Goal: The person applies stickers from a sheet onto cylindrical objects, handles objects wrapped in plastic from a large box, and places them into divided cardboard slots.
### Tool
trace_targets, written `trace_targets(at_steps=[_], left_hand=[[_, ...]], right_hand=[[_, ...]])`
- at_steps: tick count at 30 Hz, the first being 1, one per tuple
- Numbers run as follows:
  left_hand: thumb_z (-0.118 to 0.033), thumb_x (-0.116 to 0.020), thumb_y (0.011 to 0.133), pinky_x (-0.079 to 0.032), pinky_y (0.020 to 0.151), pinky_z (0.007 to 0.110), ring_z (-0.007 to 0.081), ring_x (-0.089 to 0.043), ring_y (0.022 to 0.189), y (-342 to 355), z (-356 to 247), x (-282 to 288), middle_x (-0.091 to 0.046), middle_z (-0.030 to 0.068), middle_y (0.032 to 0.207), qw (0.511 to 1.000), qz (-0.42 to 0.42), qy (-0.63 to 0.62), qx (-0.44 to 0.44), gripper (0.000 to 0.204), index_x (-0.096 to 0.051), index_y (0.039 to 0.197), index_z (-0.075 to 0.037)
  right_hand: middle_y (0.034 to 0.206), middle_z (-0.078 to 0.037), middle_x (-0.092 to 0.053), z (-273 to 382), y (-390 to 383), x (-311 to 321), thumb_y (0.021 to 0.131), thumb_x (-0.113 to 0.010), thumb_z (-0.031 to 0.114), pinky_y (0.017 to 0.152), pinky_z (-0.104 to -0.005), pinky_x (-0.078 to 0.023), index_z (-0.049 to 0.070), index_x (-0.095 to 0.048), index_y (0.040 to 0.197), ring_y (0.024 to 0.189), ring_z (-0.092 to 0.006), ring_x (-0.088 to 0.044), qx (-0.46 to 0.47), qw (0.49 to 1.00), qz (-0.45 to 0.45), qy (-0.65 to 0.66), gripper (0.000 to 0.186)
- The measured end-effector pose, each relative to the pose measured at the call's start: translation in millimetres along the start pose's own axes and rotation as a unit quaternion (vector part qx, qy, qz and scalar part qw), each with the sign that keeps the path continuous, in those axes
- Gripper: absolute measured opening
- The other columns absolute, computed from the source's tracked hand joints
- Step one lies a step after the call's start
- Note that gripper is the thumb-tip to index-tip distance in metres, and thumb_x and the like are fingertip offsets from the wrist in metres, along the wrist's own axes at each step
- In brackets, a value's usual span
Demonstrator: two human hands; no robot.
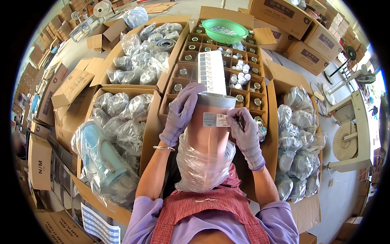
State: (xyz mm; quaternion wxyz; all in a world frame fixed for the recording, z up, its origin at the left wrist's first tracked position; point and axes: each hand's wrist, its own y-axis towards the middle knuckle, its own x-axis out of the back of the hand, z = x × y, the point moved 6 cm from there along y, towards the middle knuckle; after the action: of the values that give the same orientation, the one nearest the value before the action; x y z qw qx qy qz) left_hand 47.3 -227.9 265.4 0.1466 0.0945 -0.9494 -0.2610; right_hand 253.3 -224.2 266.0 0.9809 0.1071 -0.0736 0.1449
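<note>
A pink cylindrical jug (202, 141) with a grey rim and a long pink handle stands upright in front of my chest. Its lower part is wrapped in a clear plastic bag (205, 173). My gloved left hand (182, 112) grips the jug near its rim on the left side. On the jug's upper wall is a silver and white sticker (215, 120). The gloved fingers of my right hand (246, 136) are pinched together at the sticker's right edge. Just beyond the rim, a white label sheet (212, 73) lies over the divided carton.
The divided carton (185, 87) holds several metal-topped items, white caps (240, 77) and a green basin (224, 31). Cartons of bagged jugs stand left (118, 105) and right (298, 142). A bagged light-blue jug (99, 150) lies at left. Closed boxes (280, 16) are stacked far right, near a fan (361, 77).
</note>
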Motion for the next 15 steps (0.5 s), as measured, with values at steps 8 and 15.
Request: trace_targets(at_steps=[8, 15], left_hand=[[-0.031, -0.070, 0.085, -0.035, 0.108, 0.041, 0.0329, -0.044, 0.128, 0, -14, -3, -0.050, 0.0174, 0.131, 0.996, 0.064, 0.035, -0.041, 0.057, -0.049, 0.129, -0.003], [-0.042, -0.077, 0.077, -0.035, 0.109, 0.041, 0.0316, -0.044, 0.129, -5, -7, -9, -0.048, 0.0170, 0.134, 0.989, 0.050, 0.116, -0.073, 0.076, -0.045, 0.133, -0.001]], right_hand=[[0.076, -0.003, -0.056, -3, -3, -5, 0.091, -0.059, -0.002, 0.062, -0.0238, -0.044, 0.000, -0.056, 0.094, 0.066, -0.0075, -0.051, -0.022, 1.000, -0.018, 0.009, 0.005], [0.079, -0.005, -0.058, -2, -4, -6, 0.090, -0.062, 0.001, 0.064, -0.0252, -0.046, 0.000, -0.055, 0.095, 0.069, -0.0097, -0.054, 0.008, 0.997, -0.043, -0.059, 0.009]])
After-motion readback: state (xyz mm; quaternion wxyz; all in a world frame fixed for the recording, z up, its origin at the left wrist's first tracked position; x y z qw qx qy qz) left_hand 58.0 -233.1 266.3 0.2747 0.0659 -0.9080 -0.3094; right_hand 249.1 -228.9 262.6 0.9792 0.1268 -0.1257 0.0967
